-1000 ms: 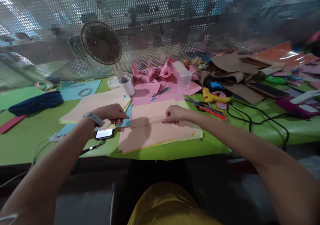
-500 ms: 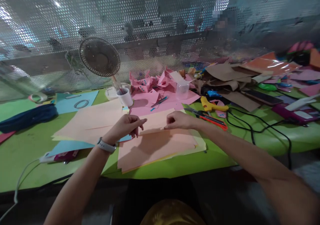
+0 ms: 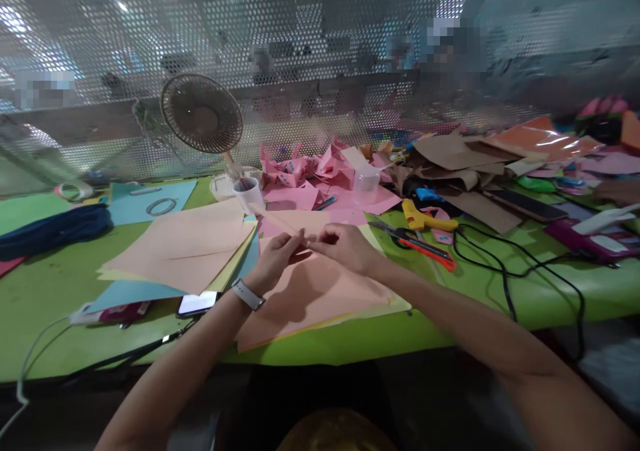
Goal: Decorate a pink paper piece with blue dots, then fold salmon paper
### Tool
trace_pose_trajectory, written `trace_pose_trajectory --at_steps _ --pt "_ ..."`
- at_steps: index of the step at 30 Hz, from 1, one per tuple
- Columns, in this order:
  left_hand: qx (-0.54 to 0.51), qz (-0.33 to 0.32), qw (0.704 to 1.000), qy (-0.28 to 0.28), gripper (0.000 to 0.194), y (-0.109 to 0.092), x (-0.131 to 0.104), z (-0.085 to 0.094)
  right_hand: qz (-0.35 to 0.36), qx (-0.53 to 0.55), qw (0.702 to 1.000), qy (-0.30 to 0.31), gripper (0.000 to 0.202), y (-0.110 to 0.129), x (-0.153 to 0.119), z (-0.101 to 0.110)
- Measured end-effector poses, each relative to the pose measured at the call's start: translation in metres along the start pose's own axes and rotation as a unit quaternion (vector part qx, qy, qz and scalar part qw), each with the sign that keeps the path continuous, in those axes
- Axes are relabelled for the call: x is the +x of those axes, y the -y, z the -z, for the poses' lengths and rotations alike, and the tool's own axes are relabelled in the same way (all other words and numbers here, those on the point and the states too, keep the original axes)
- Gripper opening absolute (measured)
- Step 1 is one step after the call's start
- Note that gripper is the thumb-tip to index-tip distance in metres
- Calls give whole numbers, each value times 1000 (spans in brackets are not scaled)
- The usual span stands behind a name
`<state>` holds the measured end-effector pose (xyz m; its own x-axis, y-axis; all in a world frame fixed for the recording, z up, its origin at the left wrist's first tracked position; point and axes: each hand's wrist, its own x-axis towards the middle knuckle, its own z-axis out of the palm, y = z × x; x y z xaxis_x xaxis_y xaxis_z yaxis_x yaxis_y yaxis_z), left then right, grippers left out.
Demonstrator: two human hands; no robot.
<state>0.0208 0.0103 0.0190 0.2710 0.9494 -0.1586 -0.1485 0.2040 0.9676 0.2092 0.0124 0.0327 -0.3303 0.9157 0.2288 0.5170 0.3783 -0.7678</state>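
Over a stack of peach paper sheets (image 3: 310, 294), my two hands meet with their fingertips close together. A thin peach paper strip (image 3: 280, 221) slants up and left from the fingers. My left hand (image 3: 279, 256), with a pale watch on its wrist, pinches the strip. My right hand (image 3: 347, 245) is closed at the strip's lower end, thumb and forefinger together. Part of the strip is hidden by the fingers. Scissors (image 3: 393, 229) and an orange cutter (image 3: 433, 251) lie to the right of my right hand.
Left are more peach sheets (image 3: 185, 241) and a phone (image 3: 197, 303). A white cup (image 3: 249, 195), a fan (image 3: 201, 113) and folded pink paper (image 3: 293, 169) stand behind. A yellow glue gun (image 3: 427, 217) and black cable (image 3: 505, 267) lie right; brown paper (image 3: 457, 151) is piled behind.
My left hand has moved right and up to meet my right hand, and the strip now shows raised between them. The phone has come into view at the left.
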Motion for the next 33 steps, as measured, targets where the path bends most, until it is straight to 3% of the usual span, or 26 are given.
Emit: trace_pose_trajectory --at_steps 3,6,10,15,17,22,29,33 --pt "-53 -2 998 -43 46 6 5 4 169 -98 980 -34 16 -10 -1 2" --pt "-76 8 996 -38 45 4 6 14 316 -229 918 -75 28 -20 -1 16" --pt "-80 41 996 6 43 4 8 25 410 -327 851 0 56 -23 -3 19" --pt "-93 46 994 27 36 12 12 30 429 -323 836 116 71 -18 -12 9" --pt "-100 50 993 27 31 13 12 32 426 -325 837 113 74 -17 -13 8" --pt "-82 89 989 82 37 16 12 31 468 -322 821 62 49 -22 -15 4" --pt "-60 92 989 95 38 19 10 31 497 -363 785 78 41 -16 -21 -5" --pt "-58 87 989 104 38 18 9 31 492 -355 790 89 43 -14 -24 -9"
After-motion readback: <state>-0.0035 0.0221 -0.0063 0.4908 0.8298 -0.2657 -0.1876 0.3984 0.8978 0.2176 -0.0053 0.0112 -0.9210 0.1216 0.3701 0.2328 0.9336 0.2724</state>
